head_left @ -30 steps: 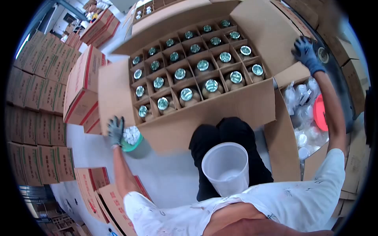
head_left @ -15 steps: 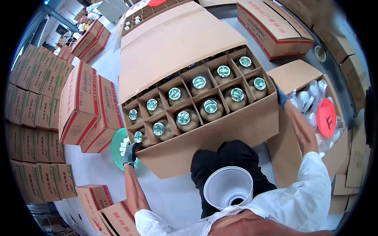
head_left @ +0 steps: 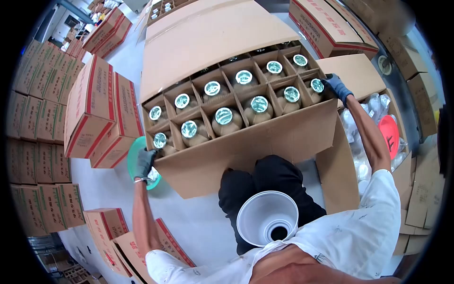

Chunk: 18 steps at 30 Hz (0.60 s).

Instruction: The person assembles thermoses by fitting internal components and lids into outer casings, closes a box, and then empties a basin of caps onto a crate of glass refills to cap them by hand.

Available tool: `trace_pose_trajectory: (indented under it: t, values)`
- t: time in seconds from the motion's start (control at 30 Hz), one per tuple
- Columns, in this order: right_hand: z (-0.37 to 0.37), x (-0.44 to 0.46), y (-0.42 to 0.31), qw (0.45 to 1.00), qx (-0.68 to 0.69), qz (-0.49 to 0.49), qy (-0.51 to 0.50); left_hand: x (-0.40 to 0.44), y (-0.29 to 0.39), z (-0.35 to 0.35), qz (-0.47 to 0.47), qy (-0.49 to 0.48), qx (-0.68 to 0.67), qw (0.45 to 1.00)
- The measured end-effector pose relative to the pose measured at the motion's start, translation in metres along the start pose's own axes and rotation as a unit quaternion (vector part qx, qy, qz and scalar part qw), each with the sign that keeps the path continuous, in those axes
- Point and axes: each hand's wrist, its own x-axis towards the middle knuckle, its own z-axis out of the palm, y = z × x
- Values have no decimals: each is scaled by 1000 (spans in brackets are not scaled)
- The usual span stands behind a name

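Note:
A large open cardboard box [head_left: 255,142] stands before my knees, its dividers forming cells. Glass bottles [head_left: 259,104] with shiny silvery-green tops sit upright in the cells. My left hand [head_left: 145,164], in a grey glove, is closed on the box's near left corner. At the right end, my right hand [head_left: 337,88], gloved in blue-grey, grips the upper rim with its fingers over the edge. A white plastic tub [head_left: 249,222] with a dark round opening at its bottom rests on my lap. The raised box flap [head_left: 213,38] covers part of the far row.
Behind my left hand is a green basin [head_left: 134,156] with small white pieces. An open carton [head_left: 335,177] on the right holds clear plastic-wrapped items and a red disc [head_left: 388,136]. Printed cartons [head_left: 90,113] stand at left, others [head_left: 331,26] at back right.
My right hand has come up from the box's right side onto its top rim. My left hand stays at the left corner. The box appears shifted slightly upward in view.

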Motion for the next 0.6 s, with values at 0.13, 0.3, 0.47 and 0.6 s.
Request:
trace_pose_trajectory:
  t: [0.13,0.3,0.47,0.6]
  values:
    - [-21,-48,-38,998,-37,-13,41,-44,11,-9,-94,-21,-4,995]
    - [21,-105,68,842,-471,-248,92,-92,-79,49,-117,49,-22,992]
    - [0,-54,-41,956,-154,-208,141,-90,-69,55,-127,74,-131,980]
    - [-21,24,-65,983,116,-138,-12,-90,-81,65,-113,129,-160,972]
